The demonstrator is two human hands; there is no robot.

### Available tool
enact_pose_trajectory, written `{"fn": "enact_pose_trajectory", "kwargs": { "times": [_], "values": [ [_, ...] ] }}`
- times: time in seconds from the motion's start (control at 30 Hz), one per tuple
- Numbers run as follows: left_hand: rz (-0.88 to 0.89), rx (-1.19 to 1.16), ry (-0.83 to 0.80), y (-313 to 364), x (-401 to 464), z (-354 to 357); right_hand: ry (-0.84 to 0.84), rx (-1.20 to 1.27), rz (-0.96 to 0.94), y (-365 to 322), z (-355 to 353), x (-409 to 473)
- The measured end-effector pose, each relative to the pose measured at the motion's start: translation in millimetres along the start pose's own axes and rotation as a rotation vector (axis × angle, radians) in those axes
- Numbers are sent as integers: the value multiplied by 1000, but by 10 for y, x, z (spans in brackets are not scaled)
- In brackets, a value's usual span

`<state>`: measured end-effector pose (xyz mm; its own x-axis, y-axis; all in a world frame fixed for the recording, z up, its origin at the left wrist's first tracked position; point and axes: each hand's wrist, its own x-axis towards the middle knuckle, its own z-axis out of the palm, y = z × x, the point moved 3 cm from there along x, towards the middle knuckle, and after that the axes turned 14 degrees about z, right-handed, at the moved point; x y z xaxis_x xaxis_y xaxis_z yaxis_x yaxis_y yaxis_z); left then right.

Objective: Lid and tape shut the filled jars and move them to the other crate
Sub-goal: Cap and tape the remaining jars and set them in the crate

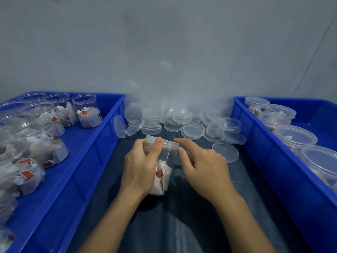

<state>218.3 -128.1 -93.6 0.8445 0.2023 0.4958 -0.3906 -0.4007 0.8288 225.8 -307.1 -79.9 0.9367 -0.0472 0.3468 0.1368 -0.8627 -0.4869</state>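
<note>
Your left hand (141, 166) grips the lidded jar (162, 161) at centre; your right hand (202, 164) pinches its rim — perhaps taping. Left crate (94, 148) holds many unlidded jars, right crate (255, 143) a few finished — mostly left.

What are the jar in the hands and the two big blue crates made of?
The jar looks like clear, glossy plastic: the white sachets inside show through. The crates look like opaque, smooth moulded plastic with a slight sheen; I can't be certain.
</note>
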Motion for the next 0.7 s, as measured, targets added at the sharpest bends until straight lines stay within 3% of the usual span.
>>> {"fn": "enact_pose_trajectory", "kwargs": {
  "times": [0.33,0.4,0.57,0.7],
  "values": [
    [-21,-97,-96,-22,23,-7,57,15,-5,1,-11,-43],
    [24,-12,-101,-34,7,1,51,15,-9,-17,-8,-52],
    [246,241,63,73,-51,8,65,23,-18,-80,-11,-89],
    [255,318,40,68,-60,37,30,89,-13,-91,-44,-104]
  ]
}}
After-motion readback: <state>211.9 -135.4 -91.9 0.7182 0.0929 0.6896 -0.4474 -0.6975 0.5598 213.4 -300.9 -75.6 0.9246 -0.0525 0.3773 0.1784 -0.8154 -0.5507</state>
